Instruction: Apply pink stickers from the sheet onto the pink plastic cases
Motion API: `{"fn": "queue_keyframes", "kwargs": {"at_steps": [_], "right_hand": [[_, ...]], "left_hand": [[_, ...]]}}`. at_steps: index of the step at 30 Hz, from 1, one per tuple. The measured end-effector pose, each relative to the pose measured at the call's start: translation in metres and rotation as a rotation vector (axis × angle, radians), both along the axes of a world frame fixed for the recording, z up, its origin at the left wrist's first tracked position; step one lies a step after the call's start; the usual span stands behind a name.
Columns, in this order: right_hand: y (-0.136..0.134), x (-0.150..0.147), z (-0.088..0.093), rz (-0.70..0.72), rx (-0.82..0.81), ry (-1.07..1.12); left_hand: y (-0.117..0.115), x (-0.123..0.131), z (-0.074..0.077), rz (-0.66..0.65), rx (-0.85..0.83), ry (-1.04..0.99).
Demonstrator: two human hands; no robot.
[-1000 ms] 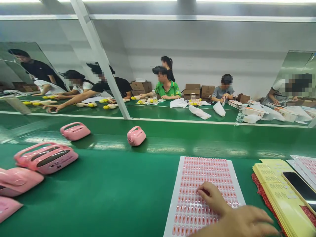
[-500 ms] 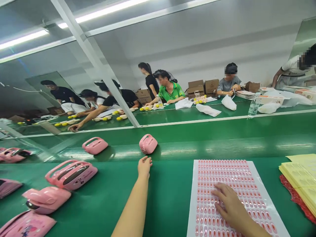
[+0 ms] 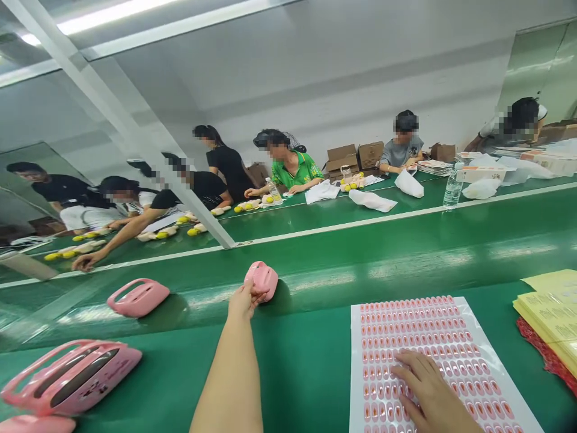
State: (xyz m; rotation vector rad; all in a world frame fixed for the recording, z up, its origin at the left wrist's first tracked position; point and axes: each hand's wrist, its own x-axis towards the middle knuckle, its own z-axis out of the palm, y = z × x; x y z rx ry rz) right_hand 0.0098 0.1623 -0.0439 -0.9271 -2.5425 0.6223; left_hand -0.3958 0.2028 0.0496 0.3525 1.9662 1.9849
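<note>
My left hand [image 3: 243,299] reaches out to a small pink plastic casing [image 3: 265,278] and is closed on its near left side, thumb and fingers against it. The casing still sits on the far green strip. My right hand [image 3: 421,379] lies with its fingers apart on a white sheet [image 3: 356,355], which carries rows of pink oval pieces that look like press-on nails or nail stickers.
Another pink casing with a handle [image 3: 139,297] stands to the left, with a larger pink casing with dark panels [image 3: 74,376] nearer. Yellow sheets [image 3: 547,325] lie at the right on red material. Across the bench, several people work by a water bottle [image 3: 453,187].
My left hand has moved forward and taken hold of the small pink casing. My right hand stays on the sheet. The view has turned slightly to the right.
</note>
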Motion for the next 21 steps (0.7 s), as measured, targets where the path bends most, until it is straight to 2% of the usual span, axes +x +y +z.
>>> {"fn": "queue_keyframes", "kwargs": {"at_steps": [3, 6, 9, 12, 14, 16, 18, 21], "right_hand": [[-0.003, -0.002, 0.007, -0.009, -0.001, 0.01], [-0.006, -0.002, 0.011, -0.022, -0.005, 0.059], [-0.004, -0.003, 0.009, -0.035, -0.081, 0.168], [-0.001, -0.005, 0.015, -0.125, -0.214, 0.424], [-0.001, -0.008, 0.034, -0.196, -0.324, 0.684], [-0.006, -0.009, 0.061, -0.203, -0.455, 0.961], [-0.012, -0.009, 0.087, -0.165, -0.528, 1.147], [-0.019, -0.002, 0.108, -0.279, -0.679, 1.317]], "left_hand": [[0.0, 0.022, 0.01, -0.169, -0.002, -0.056], [-0.002, 0.061, 0.022, -0.301, 0.049, -0.004], [-0.017, 0.12, 0.025, -0.447, 0.095, 0.123], [-0.043, 0.188, 0.012, -0.621, 0.116, 0.321], [-0.061, 0.227, -0.003, -0.707, 0.123, 0.463], [-0.075, 0.258, -0.017, -0.79, 0.141, 0.584], [-0.082, 0.28, -0.026, -0.853, 0.165, 0.68], [-0.091, 0.299, -0.032, -0.936, 0.208, 0.774]]}}
